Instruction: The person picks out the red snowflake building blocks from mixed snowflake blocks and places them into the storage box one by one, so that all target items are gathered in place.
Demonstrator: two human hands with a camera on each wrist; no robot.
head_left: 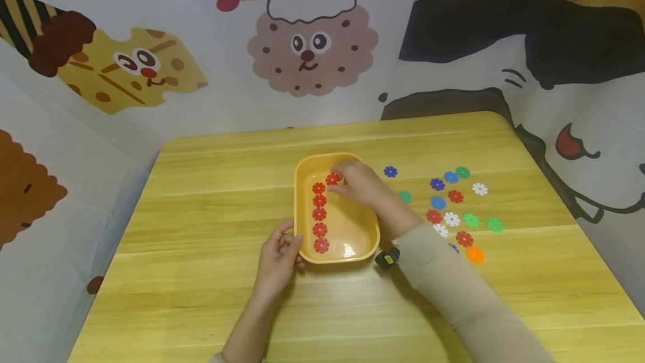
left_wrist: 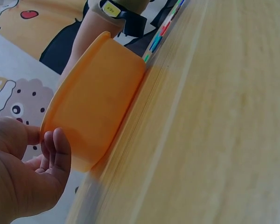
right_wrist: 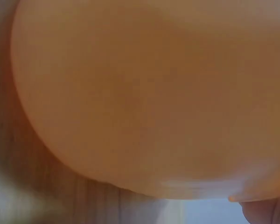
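Observation:
A yellow-orange plastic tray point(head_left: 360, 228) stands on the table. Thumb and fingers of my left hand point(head_left: 277, 256) grip its rim at the near left corner; in the left wrist view the thumb is at the rim and the fingers are against the outer wall. Inside, several red snowflake discs point(head_left: 319, 214) form a column along the left side. My right hand point(head_left: 360, 181) reaches over the right wall and pinches another red snowflake disc point(head_left: 332, 178) between thumb and fingers, beside the column's far end. The tray's outer wall point(right_wrist: 140, 102) fills the right wrist view.
Right of the tray, loose snowflake discs lie scattered, among them a blue one point(head_left: 390, 172), a white one point(head_left: 480, 189) and an orange one point(head_left: 475, 255). The right forearm partly covers some. A patterned cloth point(head_left: 201, 111) hangs behind the wooden table point(head_left: 211, 195).

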